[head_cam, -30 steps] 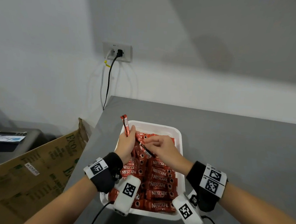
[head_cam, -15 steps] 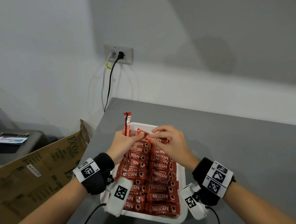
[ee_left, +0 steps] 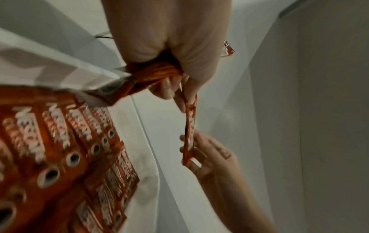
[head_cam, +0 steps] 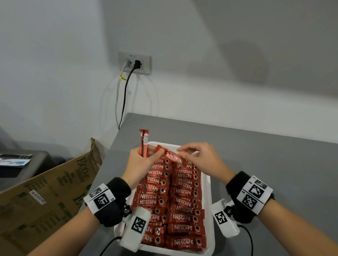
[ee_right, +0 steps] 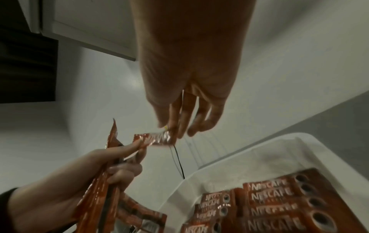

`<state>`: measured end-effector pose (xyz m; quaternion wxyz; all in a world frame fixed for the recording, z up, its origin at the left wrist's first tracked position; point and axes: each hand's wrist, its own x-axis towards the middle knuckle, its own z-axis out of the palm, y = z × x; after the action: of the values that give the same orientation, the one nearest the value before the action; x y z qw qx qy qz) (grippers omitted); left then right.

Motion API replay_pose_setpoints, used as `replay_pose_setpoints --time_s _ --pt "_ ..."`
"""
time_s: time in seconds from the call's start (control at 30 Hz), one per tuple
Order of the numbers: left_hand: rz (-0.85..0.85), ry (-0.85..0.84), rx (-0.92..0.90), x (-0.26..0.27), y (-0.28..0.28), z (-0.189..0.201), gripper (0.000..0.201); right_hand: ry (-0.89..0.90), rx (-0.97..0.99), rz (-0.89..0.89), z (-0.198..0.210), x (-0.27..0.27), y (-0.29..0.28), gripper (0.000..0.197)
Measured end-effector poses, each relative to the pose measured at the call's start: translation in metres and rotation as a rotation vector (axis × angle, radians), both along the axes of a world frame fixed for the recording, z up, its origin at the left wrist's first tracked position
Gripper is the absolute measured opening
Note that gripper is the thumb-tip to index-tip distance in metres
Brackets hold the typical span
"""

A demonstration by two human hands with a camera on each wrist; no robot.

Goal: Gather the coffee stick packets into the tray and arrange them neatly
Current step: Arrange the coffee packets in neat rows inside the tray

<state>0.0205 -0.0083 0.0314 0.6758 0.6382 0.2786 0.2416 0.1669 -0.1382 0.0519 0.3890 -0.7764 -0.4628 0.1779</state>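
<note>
A white tray (head_cam: 209,242) on the grey table holds two neat columns of red coffee stick packets (head_cam: 184,205), also seen in the wrist views (ee_right: 269,203) (ee_left: 49,141). My left hand (head_cam: 141,162) grips a bundle of packets (head_cam: 143,141) standing upright above the tray's far left corner. Its thumb and forefinger also pinch the left end of one single packet (head_cam: 170,156). My right hand (head_cam: 200,160) pinches the right end of that same packet (ee_right: 154,139) with thumb and fingertips, holding it level above the tray's far end.
A cardboard box (head_cam: 29,198) stands left of the table, close to its edge. A wall socket (head_cam: 134,62) with two cables hangs behind the table's far left corner. Grey tabletop (head_cam: 281,165) spreads to the right of the tray.
Both hands rose from among the packets to the tray's far end. My right hand came off the column and now shares one packet with my left hand.
</note>
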Motion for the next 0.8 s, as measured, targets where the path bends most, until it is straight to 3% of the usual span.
replay_pose_setpoints --time_s 0.1,0.2,0.27,0.37,0.47,0.57,0.63,0.8 --pt "-0.07 0.097 0.236 0.006 -0.002 0.002 0.009 -0.096 -0.055 0.143 0.006 -0.006 0.011 0.035" --pt "0.066 0.039 0.299 0.009 -0.005 0.004 0.015 -0.062 -0.015 0.122 0.005 -0.013 0.022 0.026" --pt "0.066 0.07 0.265 0.008 -0.003 0.0 0.019 0.088 0.116 0.001 0.005 -0.013 0.025 0.014" --pt "-0.014 0.116 0.162 0.003 -0.003 -0.005 0.012 0.288 0.215 -0.08 0.002 -0.011 0.024 0.019" --pt "0.021 0.106 0.154 0.004 0.004 -0.003 0.014 0.165 0.089 0.002 -0.004 -0.008 0.025 0.012" --pt "-0.081 0.177 0.161 0.003 0.015 0.0 0.014 0.029 -0.004 -0.002 -0.006 -0.001 0.027 0.007" --pt "-0.125 0.155 0.102 0.003 0.018 0.001 0.016 0.016 -0.006 -0.039 -0.007 0.001 0.03 0.006" --pt "0.043 0.044 -0.039 0.01 0.022 -0.003 0.014 0.113 -0.04 -0.008 -0.006 0.005 0.044 0.007"
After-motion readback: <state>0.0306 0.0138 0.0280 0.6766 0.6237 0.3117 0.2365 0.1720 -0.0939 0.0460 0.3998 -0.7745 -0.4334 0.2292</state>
